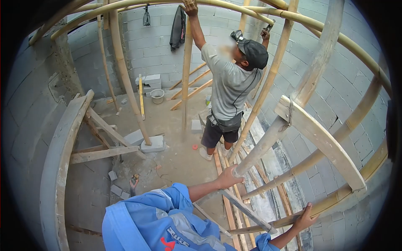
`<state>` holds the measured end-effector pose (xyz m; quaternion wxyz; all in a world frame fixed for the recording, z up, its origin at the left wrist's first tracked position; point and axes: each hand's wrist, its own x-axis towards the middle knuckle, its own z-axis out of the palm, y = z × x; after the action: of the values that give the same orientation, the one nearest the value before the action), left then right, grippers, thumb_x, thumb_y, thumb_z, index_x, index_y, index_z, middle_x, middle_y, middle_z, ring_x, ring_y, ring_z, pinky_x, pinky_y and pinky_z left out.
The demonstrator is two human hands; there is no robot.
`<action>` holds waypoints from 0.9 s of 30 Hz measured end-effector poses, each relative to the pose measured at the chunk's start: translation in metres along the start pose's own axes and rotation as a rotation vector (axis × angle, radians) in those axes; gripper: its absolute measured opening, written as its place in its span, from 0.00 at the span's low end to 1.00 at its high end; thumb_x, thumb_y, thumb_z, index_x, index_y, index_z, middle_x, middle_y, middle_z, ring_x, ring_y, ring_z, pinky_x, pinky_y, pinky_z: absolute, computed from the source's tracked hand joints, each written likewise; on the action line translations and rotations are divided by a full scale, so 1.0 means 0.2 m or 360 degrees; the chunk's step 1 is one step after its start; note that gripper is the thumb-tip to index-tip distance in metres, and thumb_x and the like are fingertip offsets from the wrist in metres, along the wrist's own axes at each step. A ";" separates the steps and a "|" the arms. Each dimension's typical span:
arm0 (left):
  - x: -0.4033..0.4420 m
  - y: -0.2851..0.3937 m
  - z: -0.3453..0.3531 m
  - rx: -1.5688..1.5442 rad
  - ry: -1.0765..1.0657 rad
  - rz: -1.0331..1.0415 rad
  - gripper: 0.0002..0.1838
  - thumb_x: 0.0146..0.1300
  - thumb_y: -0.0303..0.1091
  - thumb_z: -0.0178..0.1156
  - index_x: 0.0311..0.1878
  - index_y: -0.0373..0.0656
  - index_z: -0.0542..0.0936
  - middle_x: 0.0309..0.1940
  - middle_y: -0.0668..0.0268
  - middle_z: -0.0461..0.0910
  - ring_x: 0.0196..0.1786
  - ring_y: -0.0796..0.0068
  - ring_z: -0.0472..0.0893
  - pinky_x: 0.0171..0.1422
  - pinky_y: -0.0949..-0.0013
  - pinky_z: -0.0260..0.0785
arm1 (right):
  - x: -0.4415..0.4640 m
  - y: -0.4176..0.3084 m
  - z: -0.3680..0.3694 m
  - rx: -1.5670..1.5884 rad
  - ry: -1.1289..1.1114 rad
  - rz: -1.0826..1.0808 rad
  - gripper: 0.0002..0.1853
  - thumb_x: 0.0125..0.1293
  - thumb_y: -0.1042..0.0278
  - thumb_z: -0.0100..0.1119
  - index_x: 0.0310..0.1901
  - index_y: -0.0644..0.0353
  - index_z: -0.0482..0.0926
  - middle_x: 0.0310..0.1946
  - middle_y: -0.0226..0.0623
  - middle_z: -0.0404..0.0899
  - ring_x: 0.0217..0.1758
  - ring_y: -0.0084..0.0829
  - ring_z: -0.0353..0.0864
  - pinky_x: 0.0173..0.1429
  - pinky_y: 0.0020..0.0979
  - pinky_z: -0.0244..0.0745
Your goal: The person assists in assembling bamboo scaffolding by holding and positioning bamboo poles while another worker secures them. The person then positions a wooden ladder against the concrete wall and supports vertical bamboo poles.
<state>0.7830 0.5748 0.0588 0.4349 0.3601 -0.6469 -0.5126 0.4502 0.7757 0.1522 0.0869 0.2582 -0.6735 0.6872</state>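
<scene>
My left hand [229, 178] is closed around the lower end of a thick, greyish round pole [264, 140] that slants up to the right. My right hand [306, 217], at lower right, grips a bamboo pole [335, 200], its thumb raised along one side. A pale wooden plank [324, 142] is fastened to the greyish pole with a twist of wire [289, 109]. Between my hands lies a narrow grey bar [247, 210], slanting down to the right. My blue sleeve [178, 194] covers the left upper arm.
A co-worker [230, 83] stands ahead, one hand on an overhead bamboo pole [146, 3], the other holding a tool [270, 26]. Upright bamboo props [125, 83] stand around. Timber strips [228, 205] lie below. A wooden frame [63, 154] is at left; a bucket [157, 96] sits behind.
</scene>
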 end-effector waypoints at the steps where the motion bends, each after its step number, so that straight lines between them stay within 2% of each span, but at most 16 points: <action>1: 0.00 0.00 0.00 -0.0013 -0.0022 -0.0021 0.29 0.56 0.41 0.76 0.57 0.36 0.80 0.46 0.55 0.86 0.51 0.66 0.84 0.61 0.62 0.74 | 0.01 0.02 0.00 0.0028 -0.0022 0.0011 0.30 0.67 0.57 0.75 0.60 0.71 0.75 0.36 0.37 0.80 0.35 0.26 0.79 0.40 0.29 0.78; 5: 0.01 -0.04 0.00 -0.0055 -0.0062 -0.0106 0.29 0.56 0.42 0.77 0.57 0.36 0.81 0.46 0.57 0.86 0.51 0.67 0.85 0.61 0.62 0.74 | 0.03 0.06 0.00 0.0117 -0.0055 0.0041 0.29 0.66 0.58 0.76 0.59 0.69 0.75 0.35 0.35 0.80 0.34 0.25 0.79 0.39 0.28 0.77; 8: 0.01 -0.04 0.00 0.0001 -0.0052 -0.0102 0.28 0.57 0.42 0.77 0.57 0.36 0.81 0.46 0.57 0.86 0.51 0.67 0.85 0.61 0.62 0.74 | 0.03 0.06 0.00 0.0111 -0.0060 -0.0004 0.22 0.68 0.59 0.74 0.53 0.65 0.76 0.35 0.33 0.80 0.33 0.23 0.79 0.38 0.26 0.76; 18: -0.01 -0.04 0.00 0.0031 -0.0052 -0.0041 0.31 0.56 0.43 0.76 0.59 0.36 0.79 0.47 0.55 0.86 0.52 0.64 0.85 0.61 0.62 0.74 | 0.00 -0.01 -0.01 0.0091 -0.0065 -0.0003 0.23 0.68 0.58 0.74 0.55 0.66 0.76 0.34 0.33 0.80 0.33 0.24 0.78 0.39 0.27 0.75; 20: -0.01 -0.03 -0.01 0.0069 -0.0050 -0.0040 0.34 0.56 0.45 0.76 0.61 0.34 0.78 0.50 0.53 0.85 0.55 0.62 0.84 0.64 0.61 0.73 | 0.01 0.02 -0.03 0.0086 -0.0091 0.0007 0.26 0.67 0.58 0.75 0.56 0.67 0.76 0.35 0.35 0.80 0.34 0.26 0.80 0.40 0.30 0.78; 23: -0.02 -0.05 -0.02 0.0142 -0.0036 -0.0022 0.40 0.56 0.49 0.76 0.64 0.29 0.76 0.53 0.48 0.84 0.59 0.58 0.83 0.68 0.61 0.71 | -0.01 -0.01 -0.02 0.0032 -0.0031 0.0027 0.24 0.69 0.58 0.74 0.54 0.66 0.76 0.34 0.34 0.80 0.34 0.25 0.79 0.39 0.27 0.77; 27: -0.02 -0.13 -0.01 0.0242 0.0021 -0.0032 0.47 0.55 0.52 0.77 0.67 0.23 0.72 0.58 0.43 0.81 0.64 0.55 0.81 0.72 0.61 0.68 | -0.02 -0.01 -0.04 0.0010 -0.0043 0.0015 0.25 0.68 0.57 0.74 0.55 0.67 0.76 0.36 0.36 0.80 0.36 0.26 0.80 0.41 0.28 0.78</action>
<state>0.7862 0.5730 0.0323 0.4054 0.4020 -0.6773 -0.4640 0.4528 0.7845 0.1530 0.0739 0.2645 -0.6737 0.6861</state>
